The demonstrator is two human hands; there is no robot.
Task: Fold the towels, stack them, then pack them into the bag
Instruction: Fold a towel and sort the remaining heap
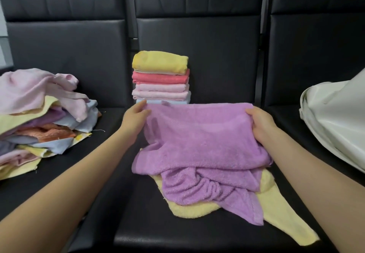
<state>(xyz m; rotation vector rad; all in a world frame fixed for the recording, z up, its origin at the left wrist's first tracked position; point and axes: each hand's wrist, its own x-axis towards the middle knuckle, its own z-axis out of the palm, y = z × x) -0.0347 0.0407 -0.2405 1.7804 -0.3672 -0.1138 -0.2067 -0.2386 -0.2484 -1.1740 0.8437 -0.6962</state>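
Observation:
A purple towel (199,146) is spread over the middle black seat, its near part bunched up. My left hand (134,118) pinches its far left corner and my right hand (260,124) grips its far right corner, both lifting that edge. Under it lies a pale yellow towel (276,209). Behind, a stack of folded towels (161,81) stands upright, yellow on top, then coral, pinks and light blue. A white bag (335,118) sits on the right seat.
A loose heap of unfolded towels (39,118) in pink, yellow, purple, orange and blue covers the left seat. Black padded seat backs (197,35) rise behind everything. The seat's front edge (177,241) is close to me.

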